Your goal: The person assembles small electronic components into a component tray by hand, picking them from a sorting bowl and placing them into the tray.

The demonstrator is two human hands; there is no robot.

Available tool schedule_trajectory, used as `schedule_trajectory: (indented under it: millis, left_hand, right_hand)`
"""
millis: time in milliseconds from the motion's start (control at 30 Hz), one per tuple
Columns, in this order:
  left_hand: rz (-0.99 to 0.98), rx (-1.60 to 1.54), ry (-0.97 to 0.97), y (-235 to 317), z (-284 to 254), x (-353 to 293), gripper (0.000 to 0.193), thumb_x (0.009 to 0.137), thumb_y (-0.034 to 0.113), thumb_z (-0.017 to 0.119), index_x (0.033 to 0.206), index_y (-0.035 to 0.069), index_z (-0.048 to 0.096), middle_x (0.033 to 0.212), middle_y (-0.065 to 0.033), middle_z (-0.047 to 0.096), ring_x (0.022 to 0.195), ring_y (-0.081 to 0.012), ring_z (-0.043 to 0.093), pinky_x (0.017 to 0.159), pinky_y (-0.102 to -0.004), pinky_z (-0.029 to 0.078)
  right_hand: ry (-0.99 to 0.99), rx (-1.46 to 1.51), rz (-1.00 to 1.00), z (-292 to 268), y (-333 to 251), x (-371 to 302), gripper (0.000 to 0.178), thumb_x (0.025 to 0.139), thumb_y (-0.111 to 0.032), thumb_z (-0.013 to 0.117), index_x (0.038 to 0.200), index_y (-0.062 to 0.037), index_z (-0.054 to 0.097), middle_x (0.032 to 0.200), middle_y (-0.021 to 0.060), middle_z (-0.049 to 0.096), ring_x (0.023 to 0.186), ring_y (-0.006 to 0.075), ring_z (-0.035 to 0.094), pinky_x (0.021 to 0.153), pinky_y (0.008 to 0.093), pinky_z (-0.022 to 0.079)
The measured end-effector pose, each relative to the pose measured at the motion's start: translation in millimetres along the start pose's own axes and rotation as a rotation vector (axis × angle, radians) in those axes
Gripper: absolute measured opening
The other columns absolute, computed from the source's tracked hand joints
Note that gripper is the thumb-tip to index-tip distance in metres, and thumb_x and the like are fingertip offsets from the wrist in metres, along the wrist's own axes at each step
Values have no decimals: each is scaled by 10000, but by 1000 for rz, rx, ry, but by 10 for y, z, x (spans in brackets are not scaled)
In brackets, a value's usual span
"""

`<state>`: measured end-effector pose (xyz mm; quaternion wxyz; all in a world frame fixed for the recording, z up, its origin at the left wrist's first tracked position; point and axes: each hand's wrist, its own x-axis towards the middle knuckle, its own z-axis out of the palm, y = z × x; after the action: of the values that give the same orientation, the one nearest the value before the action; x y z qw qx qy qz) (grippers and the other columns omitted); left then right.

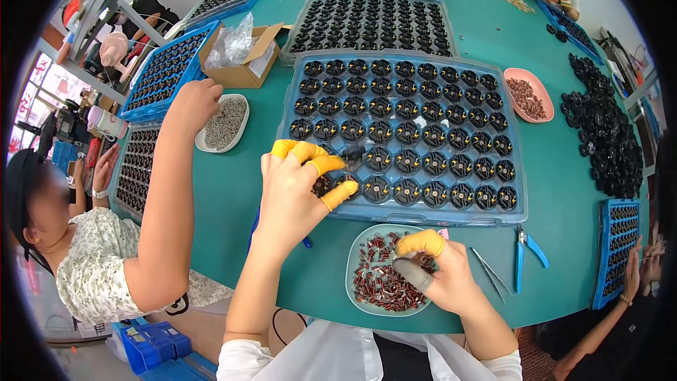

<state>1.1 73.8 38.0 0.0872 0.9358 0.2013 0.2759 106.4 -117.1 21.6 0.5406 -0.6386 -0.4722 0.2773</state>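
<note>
My left hand [293, 187], with yellow finger cots, reaches over the near left part of a clear blister tray [395, 213]. Its fingers close on a black round part [352, 155], which looks tilted and a little blurred. Rows of similar black round parts with yellow marks fill the tray's pockets. Over a pale green bowl [351, 289] of small red-brown and silver cylindrical components [384, 289] is my right hand [444, 271]. Its yellow-covered finger and grey-covered thumb curl toward each other in a pinch; anything between the tips is too small to make out.
Blue-handled pliers [520, 257] and tweezers [488, 271] lie right of the bowl. A pink bowl [546, 95], a heap of black parts [610, 127], a cardboard box [243, 74] and a white bowl [243, 130] surround the tray. A co-worker's arm [169, 204] extends across the left.
</note>
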Motion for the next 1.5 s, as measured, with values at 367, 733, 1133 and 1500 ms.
schedule_trajectory:
  millis: [367, 733, 1133, 1500]
  left_hand:
    - [19, -26, -249, -63, -5, 303, 170, 625, 206, 667, 748, 94, 632, 777, -37, 553, 802, -239, 478, 718, -336, 322]
    - [-48, 52, -221, 4, -14, 296, 215, 604, 233, 687, 726, 71, 615, 770, -36, 555, 782, -220, 483, 700, -333, 325]
    - [-32, 183, -87, -7, 25, 314, 235, 612, 262, 682, 690, 57, 599, 726, -65, 544, 774, -228, 476, 679, -341, 322]
    - [-81, 127, -41, -7, 67, 305, 210, 618, 258, 677, 672, 66, 610, 702, -56, 524, 753, -236, 456, 670, -335, 309]
  right_hand:
    - [-120, -40, -23, -41, 44, 38, 149, 627, -26, 677, 747, -18, 588, 728, 65, 592, 631, 164, 577, 566, 246, 449]
    - [-117, -284, -212, 7, 131, 43, 151, 625, -14, 659, 762, -52, 607, 739, 61, 581, 667, 205, 562, 594, 289, 443]
    - [-47, -216, -71, -39, 52, 50, 160, 652, -28, 655, 793, -34, 579, 709, 61, 596, 564, 170, 565, 518, 247, 431]
    - [-46, 472, 162, -61, 133, 9, 173, 698, 38, 615, 864, 14, 575, 885, 72, 587, 779, 128, 571, 692, 264, 492]
